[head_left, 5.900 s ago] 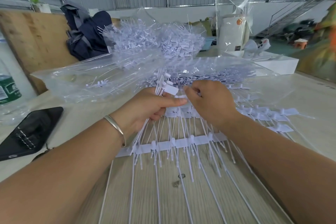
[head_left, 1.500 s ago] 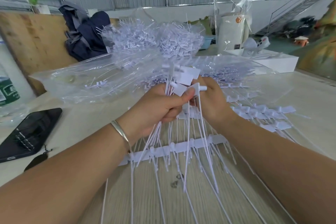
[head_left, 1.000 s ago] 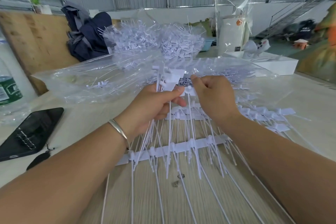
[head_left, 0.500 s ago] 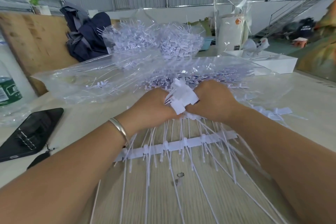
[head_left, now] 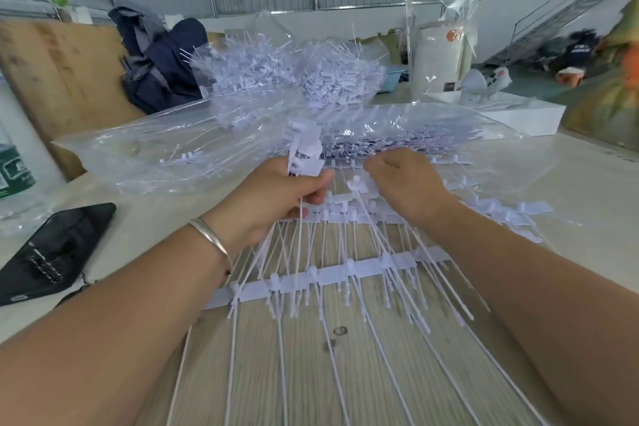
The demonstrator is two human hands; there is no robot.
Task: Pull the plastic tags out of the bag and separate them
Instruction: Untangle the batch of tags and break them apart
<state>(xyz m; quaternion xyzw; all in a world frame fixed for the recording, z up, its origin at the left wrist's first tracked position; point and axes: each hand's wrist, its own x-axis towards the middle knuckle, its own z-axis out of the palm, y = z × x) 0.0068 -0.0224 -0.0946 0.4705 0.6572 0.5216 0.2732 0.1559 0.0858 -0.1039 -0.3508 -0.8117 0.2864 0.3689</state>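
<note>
My left hand (head_left: 273, 199) is clenched around a bundle of white plastic tags (head_left: 304, 156); their flat rectangular heads stand above my thumb and their thin tails fan down below my fist toward the near edge of the table (head_left: 587, 183). My right hand (head_left: 408, 183) has its fingers curled over a single tag head (head_left: 358, 183), pinching it just beside the bundle. Under both hands lie joined strips of tags (head_left: 345, 273), each a white crossbar with parallel tails running toward me, resting on a pale wood-grain board (head_left: 311, 373). The clear plastic bag (head_left: 173, 149) lies flat across the middle of the table just beyond my hands, with more tags visible inside it. Behind it sit two heaped clear bags of tags (head_left: 294, 73). A black phone (head_left: 52, 249) lies near the left edge. A dark backpack (head_left: 155, 69) rests at the far left, against a plywood sheet (head_left: 58, 73). A white box (head_left: 518, 117) stands at the far right. Corrugated metal walls enclose the room.
</note>
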